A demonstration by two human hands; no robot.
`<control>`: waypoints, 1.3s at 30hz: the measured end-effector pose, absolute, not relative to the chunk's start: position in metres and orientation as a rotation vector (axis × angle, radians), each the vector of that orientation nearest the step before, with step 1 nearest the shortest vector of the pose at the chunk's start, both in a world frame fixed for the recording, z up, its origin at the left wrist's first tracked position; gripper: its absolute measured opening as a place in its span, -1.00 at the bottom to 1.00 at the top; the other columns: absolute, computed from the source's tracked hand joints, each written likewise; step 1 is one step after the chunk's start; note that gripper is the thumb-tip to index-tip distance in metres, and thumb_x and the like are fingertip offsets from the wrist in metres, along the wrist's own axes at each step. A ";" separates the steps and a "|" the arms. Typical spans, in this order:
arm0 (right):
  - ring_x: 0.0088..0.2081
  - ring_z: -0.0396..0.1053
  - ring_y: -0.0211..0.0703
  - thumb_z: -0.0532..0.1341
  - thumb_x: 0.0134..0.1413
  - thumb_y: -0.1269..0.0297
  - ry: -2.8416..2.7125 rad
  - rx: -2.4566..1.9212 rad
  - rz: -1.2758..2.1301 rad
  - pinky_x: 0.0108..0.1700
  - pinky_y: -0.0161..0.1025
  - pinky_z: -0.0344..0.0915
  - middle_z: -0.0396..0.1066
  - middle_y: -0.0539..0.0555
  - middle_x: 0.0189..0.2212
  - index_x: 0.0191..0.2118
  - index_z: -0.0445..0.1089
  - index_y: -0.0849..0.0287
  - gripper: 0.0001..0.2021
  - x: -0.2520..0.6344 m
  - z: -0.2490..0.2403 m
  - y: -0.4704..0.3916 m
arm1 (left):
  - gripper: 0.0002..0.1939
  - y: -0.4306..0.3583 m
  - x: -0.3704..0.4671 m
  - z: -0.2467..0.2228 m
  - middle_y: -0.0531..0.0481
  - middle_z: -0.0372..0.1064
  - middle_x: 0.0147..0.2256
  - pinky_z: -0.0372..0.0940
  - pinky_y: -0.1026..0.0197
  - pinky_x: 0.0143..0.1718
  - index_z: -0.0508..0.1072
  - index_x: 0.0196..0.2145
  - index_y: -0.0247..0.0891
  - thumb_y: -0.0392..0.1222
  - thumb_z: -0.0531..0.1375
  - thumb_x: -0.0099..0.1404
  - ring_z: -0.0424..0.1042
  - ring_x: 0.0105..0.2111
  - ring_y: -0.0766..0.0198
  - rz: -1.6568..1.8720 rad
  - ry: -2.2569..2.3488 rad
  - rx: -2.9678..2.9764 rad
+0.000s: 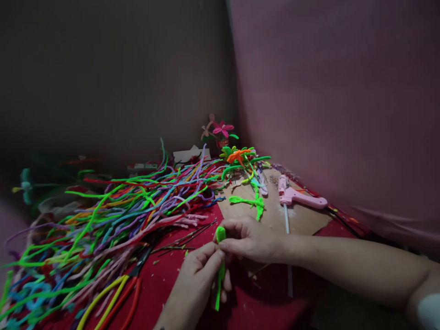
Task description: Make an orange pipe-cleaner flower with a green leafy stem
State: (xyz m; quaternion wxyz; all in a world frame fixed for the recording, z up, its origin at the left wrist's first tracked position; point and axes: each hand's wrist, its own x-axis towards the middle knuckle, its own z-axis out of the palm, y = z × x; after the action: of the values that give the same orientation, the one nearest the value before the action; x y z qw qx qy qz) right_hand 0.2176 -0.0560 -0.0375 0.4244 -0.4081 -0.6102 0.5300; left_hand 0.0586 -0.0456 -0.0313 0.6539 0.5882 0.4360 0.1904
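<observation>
Between my two hands is a bright green pipe cleaner [221,234], bent into a narrow loop at its top, with its tail hanging down past my fingers. My left hand [202,270] pinches it around the middle. Just above, my right hand [242,237] grips the looped part between thumb and fingers. Beyond my right hand, more bent green pipe cleaner pieces [245,200] lie on a sheet of cardboard [237,215]. Some of my fingers are hidden behind the green piece.
Many loose coloured pipe cleaners [137,206] are heaped at the left. Scissors [115,293] with red and yellow handles lie in front of them. A pink glue gun [299,198] with its long glue stick [288,224] rests at the right. Pipe cleaner flowers [222,128] stand at the back.
</observation>
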 end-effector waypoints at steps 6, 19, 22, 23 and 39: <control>-0.52 0.20 -0.38 0.12 0.00 0.40 -1.698 -1.112 1.102 -0.47 -0.43 0.13 0.23 -0.10 -0.58 -0.47 0.27 0.23 -0.92 0.217 -0.037 -0.059 | -0.66 -0.046 0.060 -0.033 0.06 0.29 -0.75 0.09 0.39 -0.74 0.32 -0.53 -0.28 0.09 0.17 0.07 0.21 -0.78 0.40 0.411 1.005 1.334; -0.27 0.37 -0.08 0.06 0.05 0.44 -1.885 -1.993 0.011 -0.29 -0.25 0.14 0.47 0.17 -0.30 -0.24 0.43 0.19 -0.78 0.304 -0.016 -0.019 | -0.71 -0.042 0.056 -0.042 0.08 0.33 -0.67 0.09 0.39 -0.73 0.28 -0.49 -0.27 0.02 0.18 0.12 0.24 -0.74 0.42 0.541 1.031 1.270; -0.31 0.39 -0.06 0.13 -0.02 0.42 -1.971 -2.018 0.069 -0.38 -0.27 0.12 0.48 0.17 -0.35 -0.26 0.45 0.19 -0.80 0.305 -0.023 -0.016 | -0.71 -0.043 0.055 -0.043 0.08 0.34 -0.66 0.09 0.40 -0.73 0.28 -0.47 -0.27 0.02 0.17 0.13 0.25 -0.73 0.42 0.529 1.043 1.279; -0.33 0.40 -0.06 0.15 -0.04 0.40 -1.996 -2.019 0.081 -0.41 -0.28 0.11 0.49 0.17 -0.37 -0.26 0.45 0.19 -0.81 0.303 -0.024 -0.015 | -0.71 -0.044 0.055 -0.043 0.09 0.33 -0.66 0.09 0.40 -0.73 0.28 -0.47 -0.26 0.02 0.17 0.13 0.25 -0.74 0.42 0.527 1.043 1.280; -0.31 0.38 0.00 0.21 -0.12 0.40 -2.146 -2.085 0.148 -0.45 -0.26 0.07 0.45 0.23 -0.32 -0.29 0.41 0.22 -0.82 0.298 -0.020 -0.026 | -0.73 -0.047 0.057 -0.043 0.11 0.32 -0.67 0.11 0.40 -0.72 0.26 -0.47 -0.24 0.02 0.13 0.15 0.28 -0.72 0.40 0.483 1.057 1.352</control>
State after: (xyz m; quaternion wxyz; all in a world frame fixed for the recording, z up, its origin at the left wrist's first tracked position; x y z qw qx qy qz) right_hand 0.2976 -0.0265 -0.0201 0.0726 -0.6942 -0.7144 0.0494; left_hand 0.0572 -0.0475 -0.0434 0.6282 0.5899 0.4614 0.2109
